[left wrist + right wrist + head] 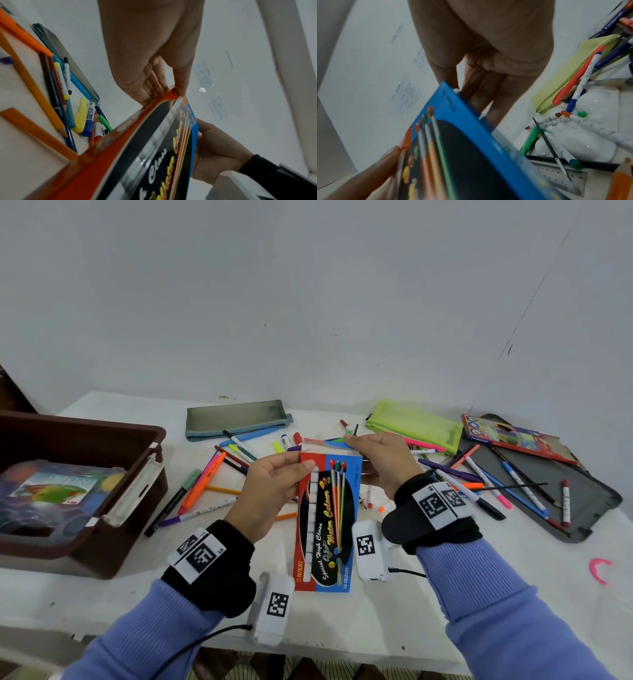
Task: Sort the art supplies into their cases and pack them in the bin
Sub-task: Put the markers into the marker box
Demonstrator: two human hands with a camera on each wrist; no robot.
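Fingers [306,464] of the left hand [270,491] and the right hand [380,460] pinch the watercolour box [325,525] above the bench [394,621], steadying it, probably to tuck its top flap [322,444]; the bin [113,440] waits left.

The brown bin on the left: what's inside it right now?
Inside the brown bin lies one clear plastic case with a colourful label; round coloured shapes show through its lid. Whatever lies beneath that case, and the bin's floor, is hidden.

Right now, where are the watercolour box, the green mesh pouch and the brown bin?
watercolour box [325,522], head view, printed front.
green mesh pouch [414,424], head view, mesh face.
brown bin [156,436], head view, right rim.
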